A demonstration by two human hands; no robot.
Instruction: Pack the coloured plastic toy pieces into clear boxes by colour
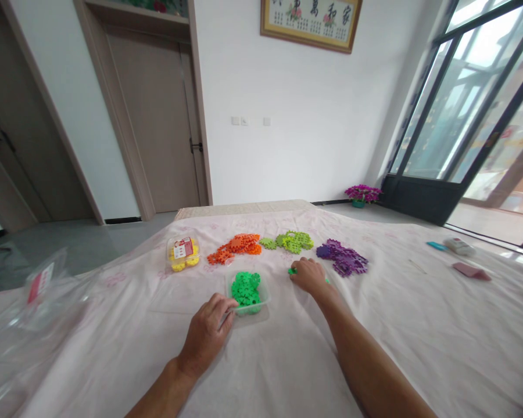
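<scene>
A clear plastic box (264, 294) stands in front of me with a heap of green snowflake-shaped plastic pieces (246, 288) inside. My left hand (210, 321) grips its near left edge between thumb and fingers. Farther right, my right hand (308, 275) reaches down onto the cloth, fingers curled over a few green pieces (292, 271) that mostly hide beneath it. Beyond the hands lie loose piles of similar pieces: orange (239, 247), light green (295, 241) and purple (343, 257). A clear box with yellow pieces (183, 254) and a label sits at the left.
A pale patterned cloth (287, 360) covers the wide surface. Crumpled clear plastic bags (39, 296) lie at the left. On the right are a blue item (436, 246), a whitish packet (459, 247) and a pink cloth-like piece (471, 271).
</scene>
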